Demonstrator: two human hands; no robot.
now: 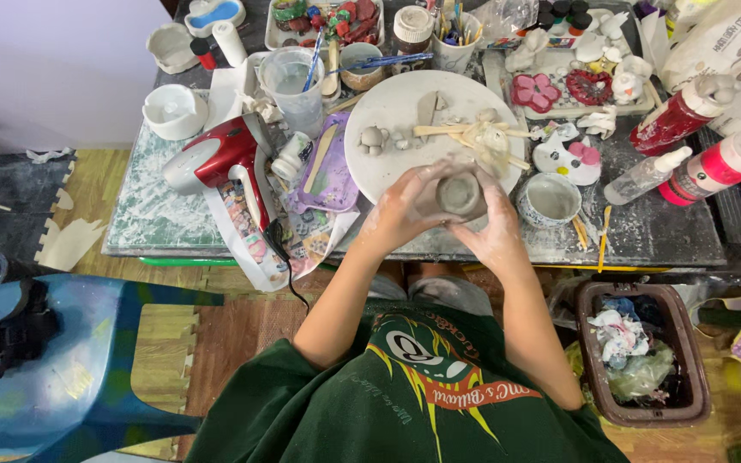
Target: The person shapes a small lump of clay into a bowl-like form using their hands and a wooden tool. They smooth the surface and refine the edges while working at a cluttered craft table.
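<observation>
- Seen from above, a person in a green shirt sat at a cluttered table [645,236], and both hands met at its near edge around a small grey clay pot [460,194].
- The left hand [403,208] wrapped the pot's left side, fingers curled close around the wall.
- The right hand [497,225] cupped the right side and base, so the pot was gripped between both palms, its open mouth facing up towards the camera.
- The pot was held just above the table, over the near rim of a round white plate [396,107].
- On the plate lay small clay lumps [373,137] and wooden sticks [452,130].
- A small white bowl [550,199] sat just right of the hands, and a red hair dryer [220,156] lay well to the left.
- A brown bin [592,360] stood on the floor by the person's right side.
- Both hands were coated in pale clay, which suggested the pot was still soft.
- Judged from this, the shaping would go best with light, even pressure, the pot turned a little at a time, and one palm supporting the wall while the other's fingers pressed.
- Squeezing hard on one side would probably dent the rim.
</observation>
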